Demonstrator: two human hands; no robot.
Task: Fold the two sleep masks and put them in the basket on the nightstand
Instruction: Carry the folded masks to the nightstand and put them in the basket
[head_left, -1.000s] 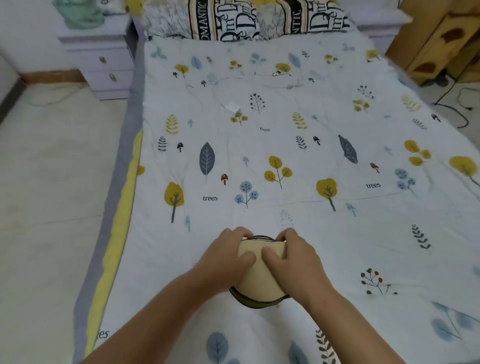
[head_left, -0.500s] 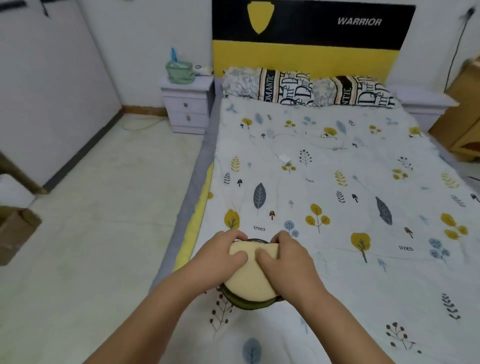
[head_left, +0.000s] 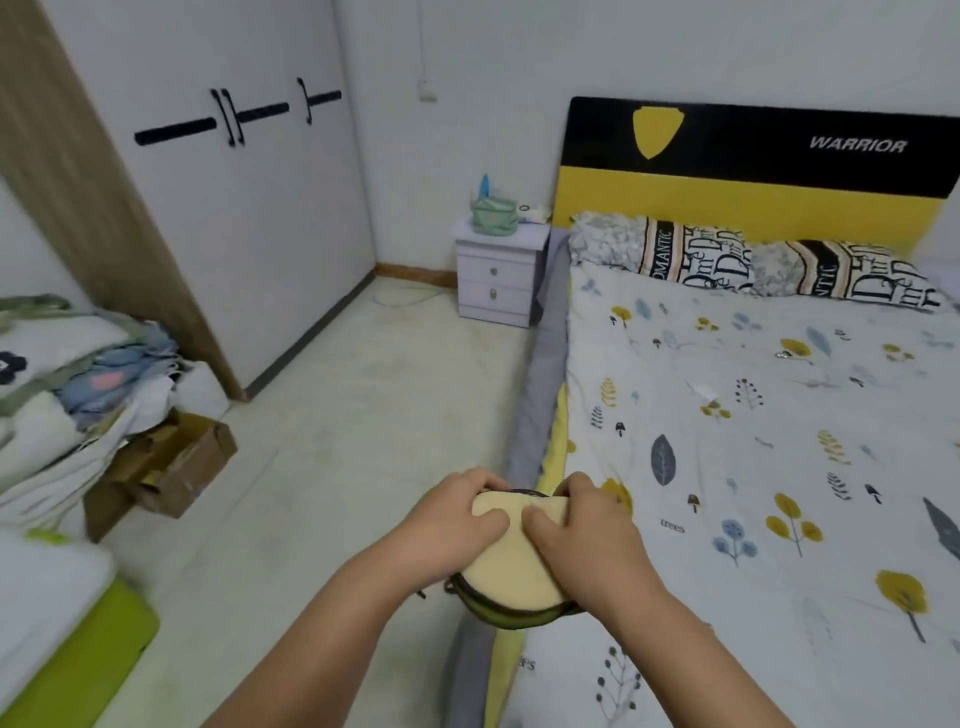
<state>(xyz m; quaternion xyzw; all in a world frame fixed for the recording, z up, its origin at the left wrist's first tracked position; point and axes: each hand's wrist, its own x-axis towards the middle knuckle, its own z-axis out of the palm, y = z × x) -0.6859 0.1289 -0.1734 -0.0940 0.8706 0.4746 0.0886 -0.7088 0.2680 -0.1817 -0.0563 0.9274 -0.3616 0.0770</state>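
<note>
Head view, left hand: closed on the left side of the folded sleep masks, thumb lying across the cream top face, fingers curled over the far edge.
Head view, right hand: closed on the right side of the same bundle, thumb on top and nearly meeting the left thumb, fingers wrapped over the far edge.
Hands together: both clamped on the one bundle, close beside each other, forearms running in from the bottom of the frame.
Sleep masks, place: held in the air between the hands, over the left edge of the bed, partly above the floor.
Sleep masks, shape: folded into a half-round stack, a cream piece on top, a dark green piece showing as a rim underneath.
Sleep masks, pointing: straight folded edge on the far side, rounded edge towards the person; the straight edge runs left to right between the hands, the top face tilted up to the camera.
Basket: pale green, standing on the nightstand, well apart from the hands.
Nightstand: white, two drawers, just beside the head of the bed at its left side.
Bed: leaf-printed cover, pillows against a yellow and black headboard.
Left of the room: white wardrobe; a pile of clothes over a cardboard box.
</note>
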